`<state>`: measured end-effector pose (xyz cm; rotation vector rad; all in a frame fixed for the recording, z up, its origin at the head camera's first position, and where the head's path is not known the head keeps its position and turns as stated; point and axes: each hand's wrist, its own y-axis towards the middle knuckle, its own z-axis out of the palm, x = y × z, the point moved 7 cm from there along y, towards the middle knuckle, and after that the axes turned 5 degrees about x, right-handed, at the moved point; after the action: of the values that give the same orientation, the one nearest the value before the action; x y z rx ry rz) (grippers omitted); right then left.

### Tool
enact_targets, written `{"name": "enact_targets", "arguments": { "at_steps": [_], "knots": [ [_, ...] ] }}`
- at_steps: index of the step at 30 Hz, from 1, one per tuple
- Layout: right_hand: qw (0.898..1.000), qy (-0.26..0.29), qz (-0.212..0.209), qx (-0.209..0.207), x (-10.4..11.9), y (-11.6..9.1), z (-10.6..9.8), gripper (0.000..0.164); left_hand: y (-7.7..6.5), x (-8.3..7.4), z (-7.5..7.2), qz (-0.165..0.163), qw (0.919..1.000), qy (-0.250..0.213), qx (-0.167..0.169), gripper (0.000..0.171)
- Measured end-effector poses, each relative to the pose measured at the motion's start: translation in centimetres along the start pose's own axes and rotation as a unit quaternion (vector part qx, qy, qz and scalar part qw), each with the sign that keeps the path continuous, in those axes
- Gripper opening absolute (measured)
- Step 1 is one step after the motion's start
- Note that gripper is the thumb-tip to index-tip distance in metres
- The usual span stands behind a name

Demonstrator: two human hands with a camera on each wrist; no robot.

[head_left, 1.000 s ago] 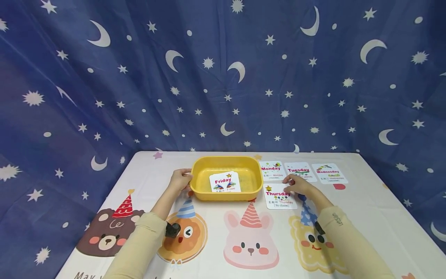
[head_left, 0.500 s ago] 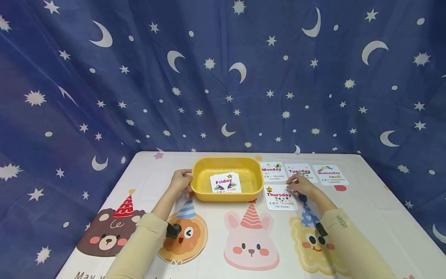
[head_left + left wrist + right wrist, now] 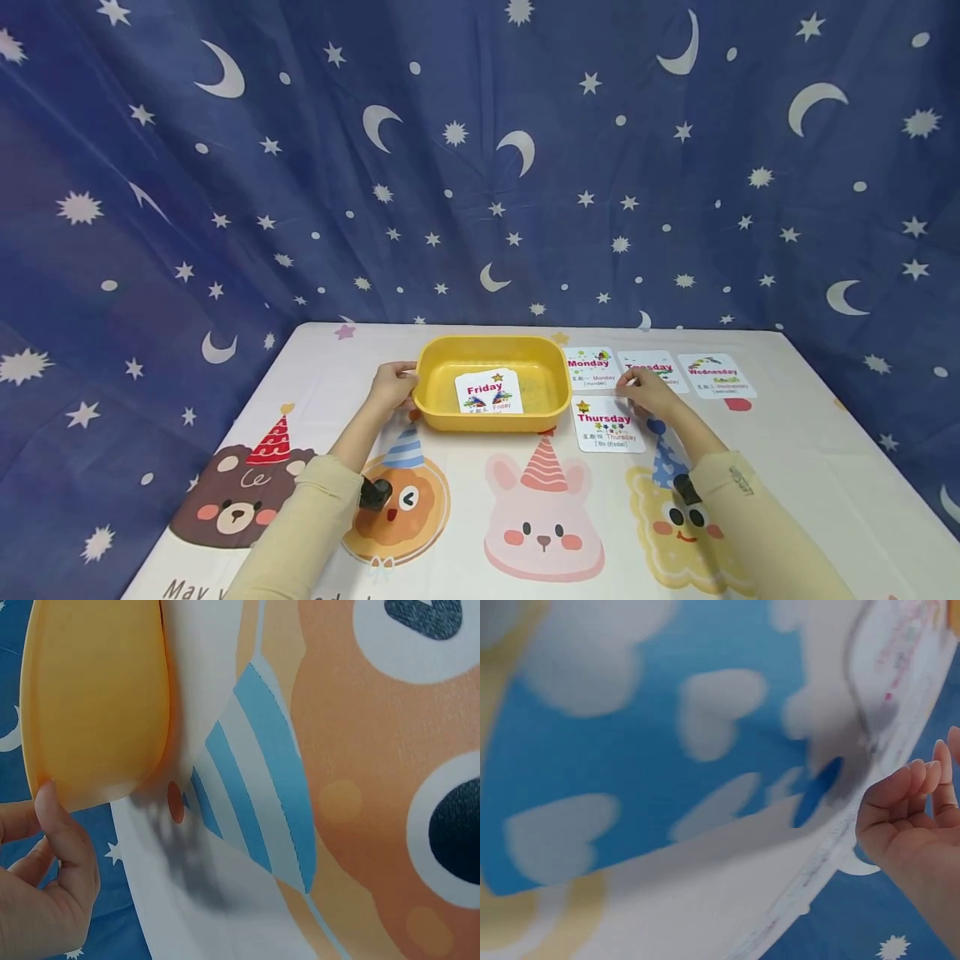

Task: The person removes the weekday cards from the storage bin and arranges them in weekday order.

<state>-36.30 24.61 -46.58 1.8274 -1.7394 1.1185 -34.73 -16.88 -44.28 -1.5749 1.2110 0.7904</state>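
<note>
Gripping a yellow plastic tray (image 3: 491, 423) by its left end with the left hand (image 3: 393, 385), with the thumb on the outside of the wall, just by the rim. Holding nothing with the right hand (image 3: 648, 393), with fingers loosely bent at the upper right corner of the Thursday card (image 3: 606, 427) (hard to tell from these views whether touching it). Lying flat, that same card, on the near left side of the right hand. Between the hands, inside the tray and nearer the left one, a Friday card (image 3: 489, 392), face up, with its lower edge hidden by the near wall. Beyond the right hand and to its left, close by the tray, the Monday card (image 3: 591, 364). Just past the right fingertips, partly covered by them, the Tuesday card (image 3: 654, 360). Farther to the right of that hand, the Wednesday card (image 3: 717, 377). Beneath both hands, a white tablecloth (image 3: 810, 500) with printed party animals, including a pink rabbit (image 3: 543, 542) on the near side, between them. Beyond both hands, a navy curtain (image 3: 480, 167) with white moons and stars.
</note>
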Motion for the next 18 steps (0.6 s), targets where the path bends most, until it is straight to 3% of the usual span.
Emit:
{"name": "enact_targets", "arguments": {
  "at_steps": [11, 18],
  "knots": [
    [0.995, -0.020, -0.099, 0.018, 5.7, 1.3, 0.0, 0.015, 0.3, 0.0, -0.2, -0.005, 1.0000, -0.002, -0.001, 0.041],
    [0.988, -0.042, -0.138, 0.047, 10.2, 1.9, 0.7, 0.015, 0.3, -0.1, 0.0, -0.002, 1.0000, -0.002, 0.004, 0.041]
  ]
}}
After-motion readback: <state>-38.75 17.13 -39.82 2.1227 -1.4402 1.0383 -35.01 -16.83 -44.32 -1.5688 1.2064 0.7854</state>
